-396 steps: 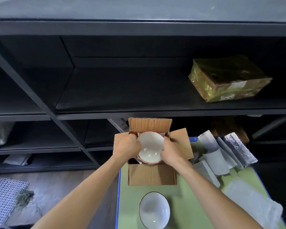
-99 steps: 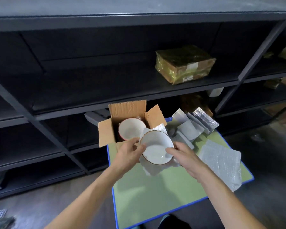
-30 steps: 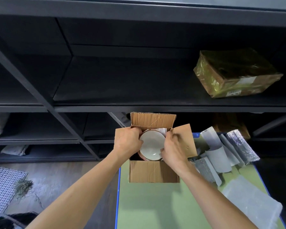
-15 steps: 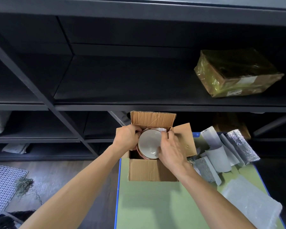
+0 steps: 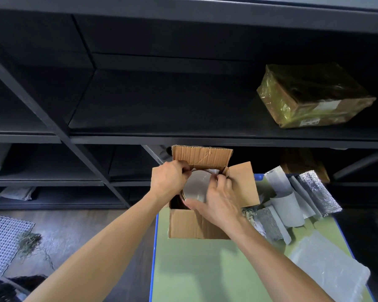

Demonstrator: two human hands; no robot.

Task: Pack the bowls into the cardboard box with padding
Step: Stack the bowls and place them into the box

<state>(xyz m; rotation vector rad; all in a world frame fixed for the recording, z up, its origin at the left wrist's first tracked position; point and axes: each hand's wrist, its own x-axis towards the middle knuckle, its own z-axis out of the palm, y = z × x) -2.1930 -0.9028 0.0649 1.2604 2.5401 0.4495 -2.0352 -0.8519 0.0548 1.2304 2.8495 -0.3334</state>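
Mid-step: seating bowl [image 5: 197, 186] inside cardboard box [image 5: 192, 225], at far-left corner of green table [image 5: 194, 269]. Gripping with both hands: left hand [image 5: 168, 182] curled over far-left rim, right hand [image 5: 220, 199] clamped across it, thumb on near rim, fingertips [image 5: 219, 177] at far-right rim beside white padding sheet [image 5: 212, 171]. Cannot tell whether pinching padding too. Looks tilted, not yet flat; possibly nested on another rim below, too dark to confirm. Probably past halfway. Next, by my read: press level, let go, then take more padding from rolls [image 5: 290, 210] just right of box or bubble sheet [image 5: 327, 271] near-right, fill gaps, fold flaps. Needs gentle even push, no rim-on-rim contact.
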